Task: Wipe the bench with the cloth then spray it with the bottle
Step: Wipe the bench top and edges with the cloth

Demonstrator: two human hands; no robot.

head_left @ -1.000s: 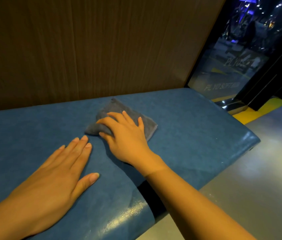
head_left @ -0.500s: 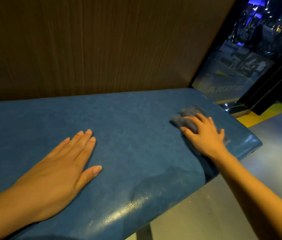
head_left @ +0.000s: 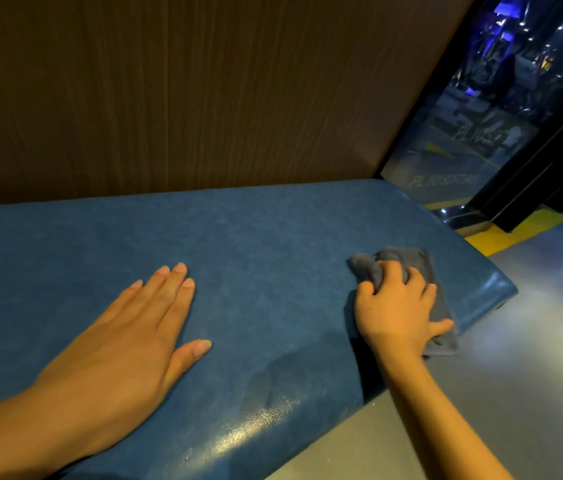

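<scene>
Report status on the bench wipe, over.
Left hand flat on bench. Right hand gripping cloth at bench's right end. Nothing seen in the wiping path.

the cloth (head_left: 415, 259) is a small grey rag, bunched and creased, lying on the desk (head_left: 256, 244) near its right end. the right grip (head_left: 394, 308) curls over it, fingers dug into the folds. one corner reaches past the front edge. the desk is a long blue padded top, mottled and slightly glossy, with rounded edges and a darker patch near the front.
</scene>
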